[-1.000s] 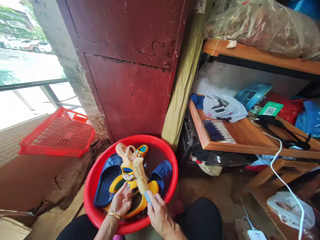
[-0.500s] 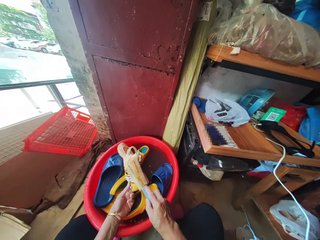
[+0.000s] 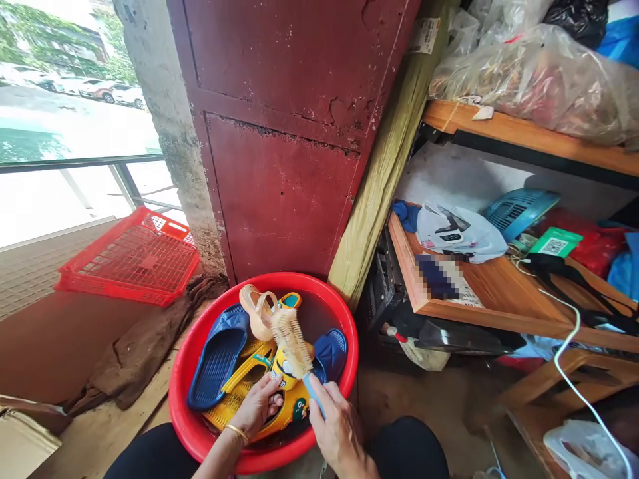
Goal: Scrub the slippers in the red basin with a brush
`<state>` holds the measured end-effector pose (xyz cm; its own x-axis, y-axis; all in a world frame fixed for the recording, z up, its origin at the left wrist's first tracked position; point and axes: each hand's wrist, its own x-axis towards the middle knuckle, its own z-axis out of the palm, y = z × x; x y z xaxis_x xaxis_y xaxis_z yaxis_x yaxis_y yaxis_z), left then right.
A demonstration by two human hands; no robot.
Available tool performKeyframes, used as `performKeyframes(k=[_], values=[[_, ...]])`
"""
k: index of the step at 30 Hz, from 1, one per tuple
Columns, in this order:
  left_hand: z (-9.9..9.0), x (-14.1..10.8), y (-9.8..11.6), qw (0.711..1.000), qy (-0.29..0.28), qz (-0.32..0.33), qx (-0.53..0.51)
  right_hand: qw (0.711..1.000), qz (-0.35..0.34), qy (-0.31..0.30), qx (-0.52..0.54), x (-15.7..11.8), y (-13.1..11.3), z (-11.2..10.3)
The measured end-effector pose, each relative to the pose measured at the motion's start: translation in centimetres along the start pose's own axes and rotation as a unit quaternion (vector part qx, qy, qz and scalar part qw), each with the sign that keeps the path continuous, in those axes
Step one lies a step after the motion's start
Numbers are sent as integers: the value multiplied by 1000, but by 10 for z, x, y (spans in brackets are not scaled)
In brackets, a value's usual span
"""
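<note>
A red basin (image 3: pixel 178 399) of dark water holds several slippers and sandals. My right hand (image 3: pixel 339 426) grips the blue handle of a scrub brush (image 3: pixel 292 339), its pale bristles over a yellow slipper (image 3: pixel 284 376) with a cartoon strap. Fingers of my left hand (image 3: pixel 260 404) pinch that slipper's edge. Below the hands lies another yellow slipper (image 3: pixel 227 407), partly hidden by them. One blue slipper (image 3: pixel 219 362) rests along the basin's left side, and a second blue slipper (image 3: pixel 330 356) is at the right. A beige sandal (image 3: pixel 255 319) sits behind the brush.
Beyond the basin stands a dark red door (image 3: pixel 279 193), with a long yellow-green wrapped roll (image 3: pixel 367 199) leaning beside it. At left is a red plastic crate (image 3: pixel 134 263). Wooden shelving (image 3: pixel 519 293) on the right bears bags and a blue fan (image 3: pixel 522 211).
The brush has moved right and slightly down, uncovering more of the beige sandal. My left hand has shifted right with the yellow slipper, whose strap now shows more. The whole view has shifted slightly.
</note>
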<state>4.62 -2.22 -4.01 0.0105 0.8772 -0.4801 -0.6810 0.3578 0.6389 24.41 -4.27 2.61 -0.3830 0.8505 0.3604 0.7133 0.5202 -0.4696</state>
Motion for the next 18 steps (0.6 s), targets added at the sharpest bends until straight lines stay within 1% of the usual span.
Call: performKeyframes(k=[2, 4, 6, 9, 11, 12, 14, 16, 18], values=[[-1, 0, -4, 1000, -6, 15, 21, 999, -11, -28, -37, 17, -15, -6], [-3, 0, -5, 999, -8, 23, 24, 997, -9, -45, -66, 22, -14, -13], [-5, 1, -5, 999, -7, 24, 22, 996, 3, -48, -75, 12, 1, -19], [-3, 2, -4, 1000, -3, 17, 13, 997, 16, -38, -59, -20, 40, -23], [4, 3, 0, 1000, 4, 17, 3, 999, 20, -20, -32, -43, 65, -23], [9, 3, 3, 1000, 10, 21, 2, 1000, 21, -7, -11, -52, 75, -22], [21, 4, 15, 999, 19, 36, 13, 998, 33, 25, 42, -63, 85, -21], [37, 8, 33, 998, 21, 53, 25, 989, 69, 64, 111, -64, 87, -17], [53, 16, 57, 996, 21, 78, 34, 970, 122, 98, 187, -57, 85, -12]])
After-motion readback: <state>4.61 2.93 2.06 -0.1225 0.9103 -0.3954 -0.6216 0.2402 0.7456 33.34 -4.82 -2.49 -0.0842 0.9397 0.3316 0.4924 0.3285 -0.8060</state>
